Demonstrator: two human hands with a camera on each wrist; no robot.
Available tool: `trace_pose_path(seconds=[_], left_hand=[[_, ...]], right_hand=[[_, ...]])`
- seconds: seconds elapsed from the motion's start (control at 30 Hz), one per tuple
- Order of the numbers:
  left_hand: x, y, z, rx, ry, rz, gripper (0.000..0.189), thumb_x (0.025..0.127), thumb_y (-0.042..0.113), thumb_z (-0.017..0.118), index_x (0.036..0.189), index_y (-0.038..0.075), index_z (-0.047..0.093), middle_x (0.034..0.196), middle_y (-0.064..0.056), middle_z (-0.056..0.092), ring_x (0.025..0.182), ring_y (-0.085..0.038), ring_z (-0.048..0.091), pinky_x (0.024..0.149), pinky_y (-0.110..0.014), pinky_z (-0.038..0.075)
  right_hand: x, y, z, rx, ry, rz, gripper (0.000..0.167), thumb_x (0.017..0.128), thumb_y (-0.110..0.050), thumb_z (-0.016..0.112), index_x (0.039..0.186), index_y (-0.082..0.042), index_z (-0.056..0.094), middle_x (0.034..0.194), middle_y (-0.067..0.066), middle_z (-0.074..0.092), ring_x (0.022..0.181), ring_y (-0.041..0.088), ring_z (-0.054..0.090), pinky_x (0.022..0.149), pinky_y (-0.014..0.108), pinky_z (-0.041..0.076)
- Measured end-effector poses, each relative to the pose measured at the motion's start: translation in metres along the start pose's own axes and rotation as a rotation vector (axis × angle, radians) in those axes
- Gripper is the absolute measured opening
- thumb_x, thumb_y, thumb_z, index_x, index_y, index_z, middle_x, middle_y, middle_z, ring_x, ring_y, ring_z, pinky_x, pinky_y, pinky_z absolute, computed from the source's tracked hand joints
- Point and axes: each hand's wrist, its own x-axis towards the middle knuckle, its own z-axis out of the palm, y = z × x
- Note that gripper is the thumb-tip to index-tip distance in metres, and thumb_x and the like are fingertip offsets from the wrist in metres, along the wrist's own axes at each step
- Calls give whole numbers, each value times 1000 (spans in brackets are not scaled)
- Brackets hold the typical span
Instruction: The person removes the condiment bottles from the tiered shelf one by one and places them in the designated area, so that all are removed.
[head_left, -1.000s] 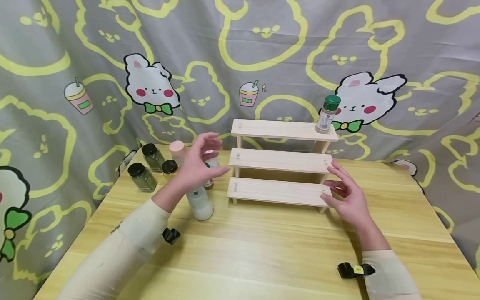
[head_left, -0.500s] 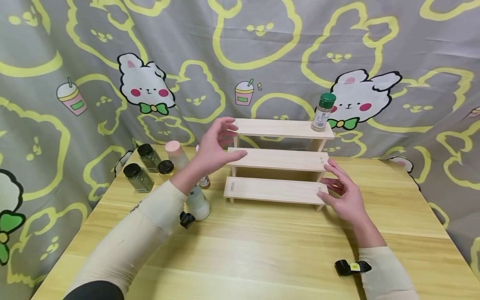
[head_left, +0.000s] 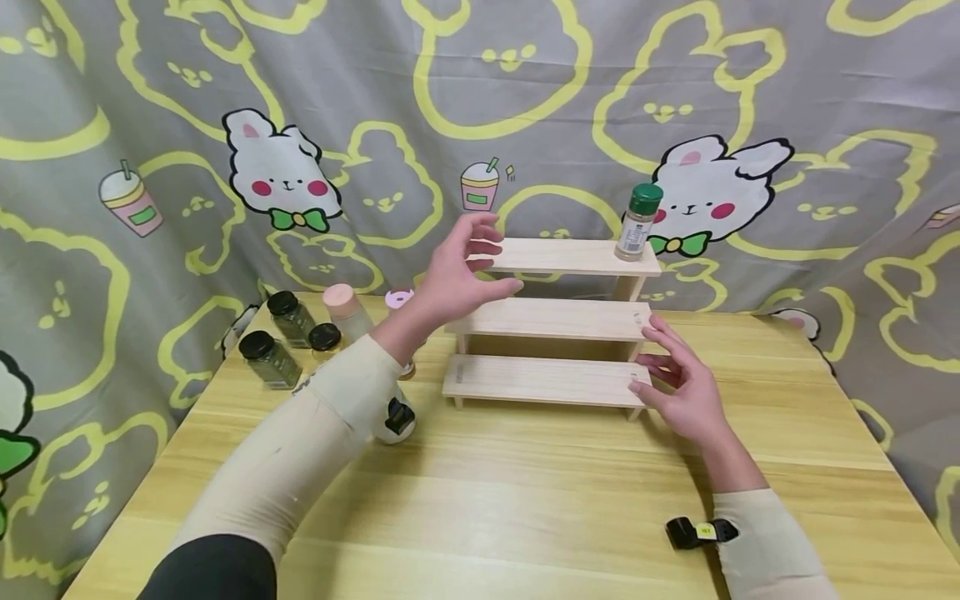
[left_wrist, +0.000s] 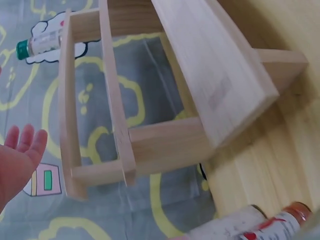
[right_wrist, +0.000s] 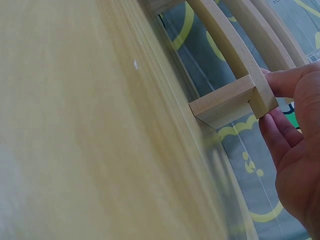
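Note:
A three-tier wooden shelf rack (head_left: 555,379) stands on the table. My right hand (head_left: 690,396) holds its right end; in the right wrist view, thumb and fingers (right_wrist: 276,131) pinch the end of one shelf board (right_wrist: 240,57). My left hand (head_left: 463,275) is raised over the left end of the upper tiers, fingers apart and thumb stretched out, with nothing in it. In the left wrist view this hand (left_wrist: 20,160) shows beside the top board. A spice bottle (head_left: 636,225) with a green cap stands on the right end of the top tier.
Left of the rack are black-lidded jars (head_left: 272,362), a pink-capped bottle (head_left: 347,310) and a white-bottomed bottle (head_left: 397,427), partly hidden by my left forearm. A small red-and-white labelled bottle (left_wrist: 280,226) lies low in the left wrist view. A patterned curtain (head_left: 375,192) hangs behind the table (head_left: 510,500).
My left hand has moved right and up, from over the bottles to the rack's left end. The right hand keeps its hold on the rack. The head view has shifted slightly.

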Motion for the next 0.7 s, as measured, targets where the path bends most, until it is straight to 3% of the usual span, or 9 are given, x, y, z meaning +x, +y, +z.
trace_pose_path(seconds=[0.13,0.33,0.57,0.7], left_hand=[[9,1,8,-2,-4,-8,79,74,7,88,139,11,44,123,-7,56,116,-32,56,98,-39,48],[24,0,19,-9,-6,-20,80,74,9,88,140,11,44,122,-6,54,117,-32,55,98,-37,48],[42,1,35,11,-19,-42,83,74,11,89,143,11,42,125,-3,54,113,-19,56,96,-31,49],[52,1,45,18,-25,-46,83,74,10,88,143,10,42,125,-4,54,114,-24,56,96,-31,49]], right_hand=[[0,-1,0,5,-1,3,73,74,24,74,141,7,49,158,17,30,108,35,62,94,26,50],[1,0,-1,17,-5,-1,73,74,24,74,141,7,49,158,17,31,108,38,61,94,26,50],[1,1,-2,29,-6,-1,73,74,23,75,140,7,50,158,17,31,108,44,59,93,27,51],[1,1,-2,29,-9,-1,73,74,23,74,140,7,50,158,17,31,108,46,59,94,28,51]])
